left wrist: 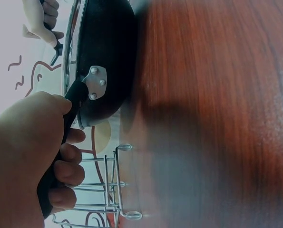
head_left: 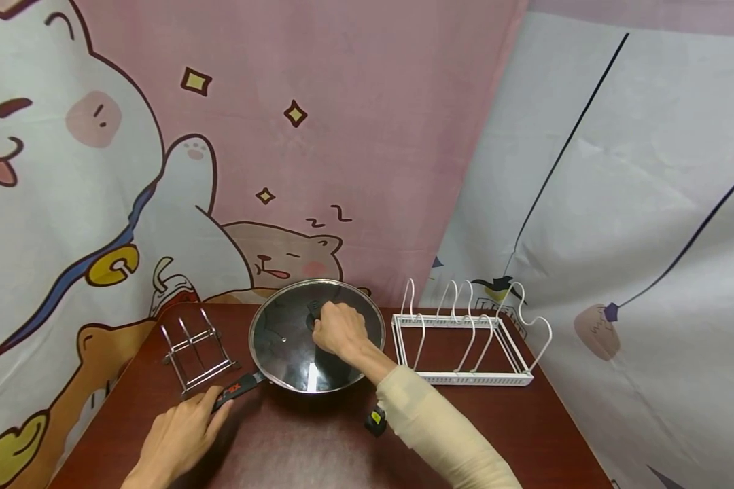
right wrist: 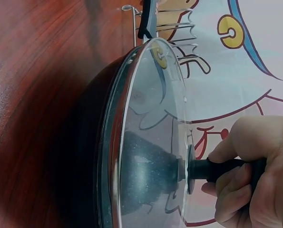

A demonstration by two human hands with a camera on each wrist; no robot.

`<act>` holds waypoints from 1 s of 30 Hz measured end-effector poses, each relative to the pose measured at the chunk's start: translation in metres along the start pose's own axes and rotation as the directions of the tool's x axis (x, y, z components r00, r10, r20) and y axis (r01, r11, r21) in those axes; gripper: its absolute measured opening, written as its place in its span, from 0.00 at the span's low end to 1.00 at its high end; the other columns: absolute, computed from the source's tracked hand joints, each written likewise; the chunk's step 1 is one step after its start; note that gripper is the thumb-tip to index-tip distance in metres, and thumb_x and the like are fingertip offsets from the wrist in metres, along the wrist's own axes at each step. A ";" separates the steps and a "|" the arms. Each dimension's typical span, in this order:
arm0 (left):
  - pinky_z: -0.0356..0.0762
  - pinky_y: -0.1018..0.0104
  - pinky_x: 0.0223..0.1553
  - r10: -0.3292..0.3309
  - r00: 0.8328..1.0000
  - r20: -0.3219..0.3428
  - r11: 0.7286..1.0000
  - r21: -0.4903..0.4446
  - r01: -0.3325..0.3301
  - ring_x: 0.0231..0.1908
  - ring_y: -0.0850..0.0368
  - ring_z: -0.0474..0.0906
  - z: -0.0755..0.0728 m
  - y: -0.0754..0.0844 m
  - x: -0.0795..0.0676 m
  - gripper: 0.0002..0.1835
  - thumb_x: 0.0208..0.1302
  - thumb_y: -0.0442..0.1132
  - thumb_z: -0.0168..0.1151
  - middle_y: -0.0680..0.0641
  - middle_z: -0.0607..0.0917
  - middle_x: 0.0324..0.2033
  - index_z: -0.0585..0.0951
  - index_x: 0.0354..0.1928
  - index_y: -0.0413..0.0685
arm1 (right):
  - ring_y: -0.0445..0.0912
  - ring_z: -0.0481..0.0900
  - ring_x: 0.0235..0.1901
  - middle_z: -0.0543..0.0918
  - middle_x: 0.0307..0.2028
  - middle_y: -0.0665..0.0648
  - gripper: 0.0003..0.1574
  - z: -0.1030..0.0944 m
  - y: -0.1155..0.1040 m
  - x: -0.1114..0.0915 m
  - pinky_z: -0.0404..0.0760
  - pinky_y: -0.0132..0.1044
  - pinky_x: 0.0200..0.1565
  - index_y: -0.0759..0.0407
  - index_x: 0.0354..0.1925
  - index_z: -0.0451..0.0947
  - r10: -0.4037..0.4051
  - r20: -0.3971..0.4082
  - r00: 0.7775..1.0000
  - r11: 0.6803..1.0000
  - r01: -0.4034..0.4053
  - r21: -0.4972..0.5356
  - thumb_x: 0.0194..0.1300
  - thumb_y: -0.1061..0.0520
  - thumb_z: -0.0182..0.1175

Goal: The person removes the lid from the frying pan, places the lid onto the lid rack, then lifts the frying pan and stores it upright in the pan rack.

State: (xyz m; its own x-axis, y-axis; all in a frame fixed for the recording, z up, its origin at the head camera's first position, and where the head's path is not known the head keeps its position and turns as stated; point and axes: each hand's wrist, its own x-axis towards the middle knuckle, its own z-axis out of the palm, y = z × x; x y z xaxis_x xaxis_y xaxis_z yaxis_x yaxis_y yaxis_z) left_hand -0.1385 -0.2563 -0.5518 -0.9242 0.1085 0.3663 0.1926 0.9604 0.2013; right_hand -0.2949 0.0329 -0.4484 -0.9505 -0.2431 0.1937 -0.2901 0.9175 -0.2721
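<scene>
A dark wok (left wrist: 108,42) stands on the table, its long black handle (head_left: 241,386) pointing to the near left. My left hand (head_left: 183,431) grips that handle, fingers curled under it and thumb along the top, as the left wrist view shows. Over the wok sits a clear glass lid (head_left: 287,353) with a metal rim. My right hand (head_left: 342,331) holds the black lid knob (right wrist: 217,167), with fingers wrapped around it. In the right wrist view the lid's rim lies close along the wok's edge.
To the left of the wok is a small chrome wire rack (head_left: 198,353). A white rack (head_left: 465,378) with several upright loops stands to the right. Behind the reddish-brown table (head_left: 318,448) hangs a printed cartoon curtain (head_left: 367,136). A dark strap piece (head_left: 376,421) shows by the right sleeve.
</scene>
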 end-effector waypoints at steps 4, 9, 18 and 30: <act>0.68 0.52 0.19 0.003 1.000 -0.006 1.000 -0.001 -0.003 0.19 0.51 0.79 0.000 0.000 -0.001 0.12 0.79 0.52 0.71 0.53 0.86 0.29 0.81 0.47 0.55 | 0.60 0.95 0.41 0.95 0.40 0.61 0.19 -0.002 0.000 -0.002 0.90 0.57 0.40 0.53 0.28 0.86 -0.004 -0.007 1.000 1.000 0.004 0.000 0.76 0.46 0.67; 0.68 0.51 0.19 0.006 1.000 -0.010 1.000 0.000 -0.006 0.19 0.50 0.79 0.000 -0.001 -0.001 0.12 0.79 0.52 0.72 0.53 0.86 0.28 0.81 0.46 0.55 | 0.61 0.95 0.41 0.95 0.40 0.62 0.20 -0.004 0.000 -0.005 0.90 0.57 0.40 0.53 0.28 0.86 -0.006 -0.010 1.000 1.000 0.006 0.007 0.77 0.46 0.67; 0.68 0.50 0.18 0.015 0.999 -0.030 1.000 0.002 -0.015 0.19 0.47 0.81 0.001 0.000 0.000 0.12 0.78 0.52 0.72 0.52 0.86 0.28 0.80 0.45 0.54 | 0.60 0.94 0.39 0.95 0.39 0.61 0.20 -0.008 0.004 -0.009 0.89 0.56 0.39 0.54 0.29 0.86 -0.004 -0.020 1.000 1.000 0.004 0.015 0.76 0.46 0.67; 0.69 0.51 0.19 -0.001 1.000 -0.001 1.000 -0.005 0.001 0.20 0.48 0.81 -0.001 0.000 -0.001 0.12 0.80 0.52 0.71 0.52 0.87 0.29 0.81 0.46 0.55 | 0.59 0.93 0.38 0.94 0.38 0.60 0.21 -0.011 0.012 -0.014 0.89 0.56 0.40 0.54 0.29 0.86 0.013 -0.014 1.000 0.999 -0.013 0.030 0.77 0.45 0.67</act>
State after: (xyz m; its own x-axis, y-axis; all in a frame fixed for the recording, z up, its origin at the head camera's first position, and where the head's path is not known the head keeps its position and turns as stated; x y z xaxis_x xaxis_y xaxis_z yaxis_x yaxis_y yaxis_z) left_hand -0.1378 -0.2568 -0.5516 -0.9240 0.1079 0.3668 0.1937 0.9592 0.2060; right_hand -0.2835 0.0510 -0.4439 -0.9527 -0.2264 0.2029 -0.2809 0.9107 -0.3030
